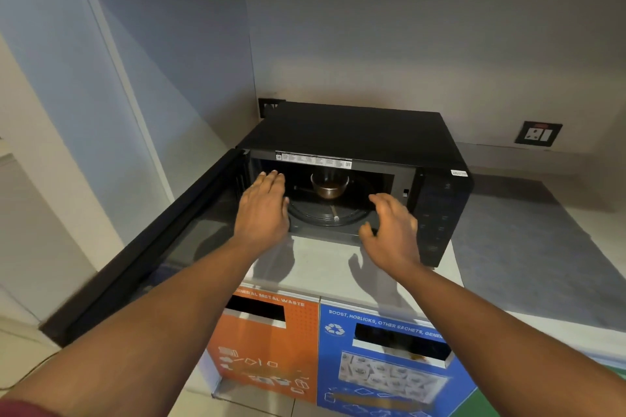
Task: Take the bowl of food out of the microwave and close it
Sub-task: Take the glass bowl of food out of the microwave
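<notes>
A black microwave (355,132) stands on the counter with its door (145,247) swung wide to the left. Inside, on the glass turntable (325,215), sits a clear glass bowl (329,184) holding brown food. My left hand (266,206) is at the left side of the cavity mouth, fingers spread, holding nothing. My right hand (389,227) is at the right side of the mouth, fingers curled apart, empty too. Both hands are short of the bowl and do not touch it.
The grey counter (508,247) stretches to the right of the microwave. A wall socket (538,134) sits behind at the right. Below the counter front stand an orange waste bin (267,349) and a blue recycling bin (382,366). Cabinets hang overhead.
</notes>
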`<action>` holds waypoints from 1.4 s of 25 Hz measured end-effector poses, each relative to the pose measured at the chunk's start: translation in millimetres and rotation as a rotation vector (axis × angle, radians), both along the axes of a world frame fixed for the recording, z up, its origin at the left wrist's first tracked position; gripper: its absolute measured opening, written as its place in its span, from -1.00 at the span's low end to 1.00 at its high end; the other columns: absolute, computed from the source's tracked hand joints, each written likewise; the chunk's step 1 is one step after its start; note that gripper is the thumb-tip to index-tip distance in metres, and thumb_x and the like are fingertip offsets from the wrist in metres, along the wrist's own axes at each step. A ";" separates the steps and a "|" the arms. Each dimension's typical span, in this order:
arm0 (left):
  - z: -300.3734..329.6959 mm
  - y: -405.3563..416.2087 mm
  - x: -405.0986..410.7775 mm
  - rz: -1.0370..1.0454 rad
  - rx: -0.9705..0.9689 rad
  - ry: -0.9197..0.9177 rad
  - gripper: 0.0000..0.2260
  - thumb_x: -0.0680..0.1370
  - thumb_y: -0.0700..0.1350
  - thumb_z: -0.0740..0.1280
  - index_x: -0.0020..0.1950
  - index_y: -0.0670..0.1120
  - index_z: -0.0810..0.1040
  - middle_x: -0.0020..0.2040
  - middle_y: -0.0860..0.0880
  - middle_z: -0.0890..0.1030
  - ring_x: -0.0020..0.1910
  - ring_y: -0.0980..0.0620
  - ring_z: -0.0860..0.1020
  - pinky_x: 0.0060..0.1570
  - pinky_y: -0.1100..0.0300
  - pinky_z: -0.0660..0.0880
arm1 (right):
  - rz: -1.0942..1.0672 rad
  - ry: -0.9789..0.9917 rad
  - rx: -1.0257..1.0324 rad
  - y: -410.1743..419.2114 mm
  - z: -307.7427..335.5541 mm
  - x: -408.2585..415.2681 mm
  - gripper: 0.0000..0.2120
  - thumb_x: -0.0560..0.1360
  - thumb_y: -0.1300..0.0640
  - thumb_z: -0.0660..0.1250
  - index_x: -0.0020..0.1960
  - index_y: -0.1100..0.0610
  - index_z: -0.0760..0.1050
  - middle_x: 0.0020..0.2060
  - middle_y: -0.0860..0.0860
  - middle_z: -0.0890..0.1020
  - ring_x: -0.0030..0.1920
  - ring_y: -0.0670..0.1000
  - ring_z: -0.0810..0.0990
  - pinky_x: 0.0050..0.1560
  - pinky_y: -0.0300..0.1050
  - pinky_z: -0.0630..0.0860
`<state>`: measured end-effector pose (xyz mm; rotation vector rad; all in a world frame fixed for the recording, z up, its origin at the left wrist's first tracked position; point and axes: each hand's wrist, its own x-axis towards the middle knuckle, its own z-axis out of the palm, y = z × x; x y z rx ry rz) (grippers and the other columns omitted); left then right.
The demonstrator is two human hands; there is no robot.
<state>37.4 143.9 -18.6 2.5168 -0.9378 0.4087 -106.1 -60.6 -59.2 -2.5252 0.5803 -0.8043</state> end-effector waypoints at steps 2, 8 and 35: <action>-7.2 -16.1 -2.2 -0.047 -0.153 0.166 -0.52 0.69 -0.09 0.19 0.59 -0.17 0.24 0.60 -0.15 0.28 0.60 -0.12 0.18 0.55 -0.06 0.17 | 0.078 0.020 0.088 -3.6 -3.3 10.9 -0.46 0.55 0.07 0.32 0.50 0.06 0.34 0.48 0.04 0.40 0.47 0.10 0.35 0.46 0.16 0.20; -52.4 -74.7 43.6 -0.047 -0.470 0.485 -0.48 0.67 0.03 0.24 0.60 -0.09 0.25 0.59 -0.12 0.27 0.54 -0.08 0.29 0.43 0.16 0.24 | 0.133 -0.017 0.422 -18.8 -29.7 71.1 -0.44 0.62 -0.02 0.25 0.57 0.09 0.25 0.55 0.07 0.30 0.50 0.08 0.32 0.45 0.04 0.31; -140.3 -228.9 195.3 -0.068 -1.254 1.164 -0.72 0.69 -0.11 0.12 -0.09 -0.13 0.57 -0.11 -0.17 0.60 -0.05 -0.18 0.59 0.16 -0.15 0.55 | 0.052 -0.473 1.115 -100.3 -117.6 267.6 -0.77 0.69 0.03 0.13 -0.01 0.05 0.52 -0.22 0.00 0.63 -0.33 -0.12 0.64 -0.43 -0.31 0.48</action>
